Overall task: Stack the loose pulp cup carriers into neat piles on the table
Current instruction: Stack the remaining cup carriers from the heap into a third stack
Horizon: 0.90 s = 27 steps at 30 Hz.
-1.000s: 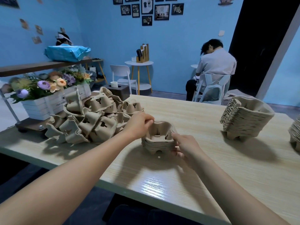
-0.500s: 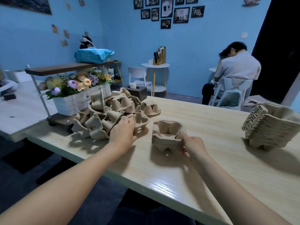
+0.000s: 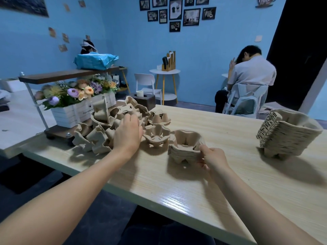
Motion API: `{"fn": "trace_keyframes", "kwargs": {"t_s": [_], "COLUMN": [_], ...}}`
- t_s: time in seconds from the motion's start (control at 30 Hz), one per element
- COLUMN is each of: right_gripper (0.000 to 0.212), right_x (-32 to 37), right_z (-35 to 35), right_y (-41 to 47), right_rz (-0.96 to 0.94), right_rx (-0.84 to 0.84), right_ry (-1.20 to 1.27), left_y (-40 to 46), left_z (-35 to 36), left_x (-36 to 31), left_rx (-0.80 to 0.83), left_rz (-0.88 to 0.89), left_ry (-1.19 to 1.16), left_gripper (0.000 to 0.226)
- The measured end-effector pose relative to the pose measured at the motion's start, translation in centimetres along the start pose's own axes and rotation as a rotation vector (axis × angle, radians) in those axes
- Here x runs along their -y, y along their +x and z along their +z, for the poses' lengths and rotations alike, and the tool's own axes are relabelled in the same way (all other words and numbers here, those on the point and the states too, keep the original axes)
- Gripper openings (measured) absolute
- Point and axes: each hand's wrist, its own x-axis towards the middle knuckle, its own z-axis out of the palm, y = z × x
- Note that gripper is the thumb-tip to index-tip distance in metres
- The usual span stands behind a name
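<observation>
Carriers lie in a messy heap (image 3: 106, 128) on the left part of the counter (image 3: 177, 188), tipped every which way. The left hand (image 3: 127, 134) is right on top of the heap, fingers bent down into it; I cannot tell if it holds one yet. The small neat pile (image 3: 184, 147) sits just to the right of the heap, and the right hand (image 3: 213, 159) holds its near side steady. So the next carrier must travel right, a short way. They look brown, bumpy and light.
</observation>
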Motion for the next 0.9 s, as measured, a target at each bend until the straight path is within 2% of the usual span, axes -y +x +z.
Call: {"fn": "trace_keyframes", "kwargs": {"t_s": [0.13,0.23,0.33,0.47,0.6,0.63,0.73,0.83,0.9], "right_gripper": [0.022,0.028,0.032,0.029,0.028,0.028,0.027,0.027,0.026], "right_x": [-0.1,-0.1,-0.1,0.0,-0.2,-0.2,-0.2,-0.2,-0.2], "right_z": [-1.3,-2.4,-3.5,-4.6,-4.7,-4.7,-4.8,-4.9,-4.9], "right_y": [-0.1,-0.2,-0.2,-0.3,-0.2,-0.2,0.0,0.2,0.3], "right_rz": [0.003,-0.008,-0.018,-0.015,-0.009,-0.007,0.0,0.001,0.003], "right_rx": [-0.032,-0.06,-0.093,-0.117,-0.121,-0.121,-0.119,-0.117,-0.114], "right_ry": [0.003,-0.012,-0.014,-0.005,-0.003,-0.004,-0.011,-0.018,-0.017], "left_y": [1.2,1.8,1.8,0.7,-0.1,-0.1,0.0,0.8,1.5], "left_z": [-0.8,-0.7,0.3,1.9,2.0,2.0,1.9,2.3,3.1], "left_x": [-1.0,-1.8,-2.3,-2.1,-2.1,-2.1,-2.2,-2.0,-1.8], "left_rx": [-0.092,-0.106,0.045,0.26,0.407,0.447,0.477,0.436,0.519], "left_rz": [-0.045,-0.186,-0.365,-0.459,-0.563,-0.575,-0.488,-0.261,-0.132], "left_ry": [-0.224,-0.417,-0.547,-0.497,-0.501,-0.479,-0.259,-0.141,-0.131], "left_gripper": [0.014,0.017,0.022,0.03,0.017,0.034,0.072,0.082,0.087]}}
